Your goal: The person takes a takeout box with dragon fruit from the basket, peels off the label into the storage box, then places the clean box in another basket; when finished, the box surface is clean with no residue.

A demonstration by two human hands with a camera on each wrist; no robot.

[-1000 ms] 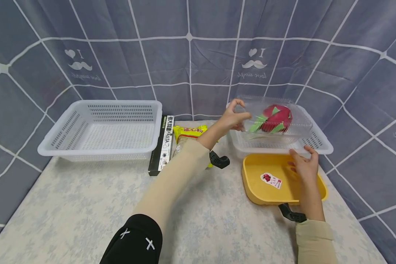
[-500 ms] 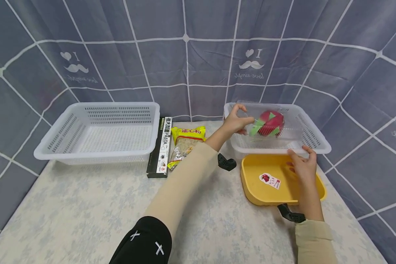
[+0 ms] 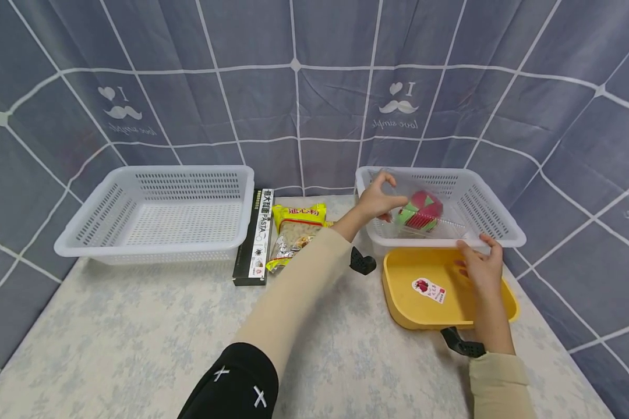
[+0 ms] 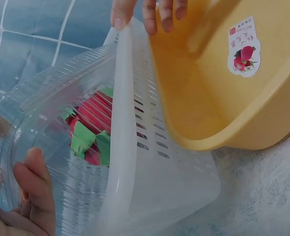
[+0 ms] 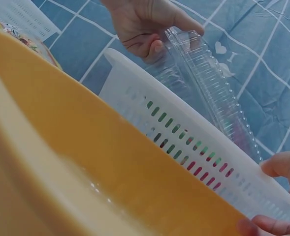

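Observation:
My left hand (image 3: 378,201) pinches the left end of a clear plastic clamshell box (image 4: 41,101), which tilts within the right white basket (image 3: 503,212). Inside or beneath the clear plastic shows a red dragon fruit (image 3: 431,205) with green tips; which of these I cannot tell. My right hand (image 3: 483,267) grips the front rim of that basket, thumb on the rim and fingers down its outer wall. Directly in front of it, under my right hand, stands a yellow box (image 3: 406,305) with a fruit sticker on its floor.
Another white basket (image 3: 154,254) stands at the left with nothing in it. Between the baskets lie a black and white pasta box (image 3: 260,235) and a yellow-topped food packet (image 3: 296,230), partly behind my left arm. A grey grid-patterned curtain (image 3: 262,105) hangs close behind.
My left hand has lowered the clear box from above the right basket down into it, tilting it. The dragon fruit moved down and left. My right hand stays on the rim.

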